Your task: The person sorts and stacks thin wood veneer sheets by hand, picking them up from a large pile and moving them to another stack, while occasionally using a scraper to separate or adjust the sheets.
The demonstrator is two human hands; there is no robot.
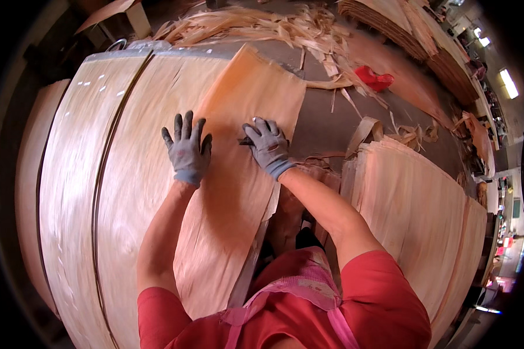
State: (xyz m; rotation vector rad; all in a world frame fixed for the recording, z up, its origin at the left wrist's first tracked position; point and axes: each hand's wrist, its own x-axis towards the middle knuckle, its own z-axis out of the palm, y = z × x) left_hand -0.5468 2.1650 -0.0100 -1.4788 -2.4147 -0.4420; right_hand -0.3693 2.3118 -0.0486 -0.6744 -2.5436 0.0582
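Observation:
A narrow orange-tan wood veneer sheet (pixel 227 215) lies lengthwise over the right part of a wide stack of paler veneer (pixel 134 192). My left hand (pixel 188 152), in a grey glove with dark fingertips, rests at the sheet's left edge, fingers spread and nothing held. Over the same sheet, nearer its right edge, my right hand (pixel 269 145) bends its gloved fingers downward. A small dark piece (pixel 245 141) shows by its thumb; whether it is a tool or the glove's dark tip is unclear. The palm's underside is hidden.
To my right stands another veneer stack (pixel 407 192). Torn veneer strips (pixel 262 26) are heaped beyond the work surface, with a red cloth-like thing (pixel 374 78) beside them. Large stacked sheets (pixel 425 35) rise at the far right. Dark gaps split the left stack lengthwise.

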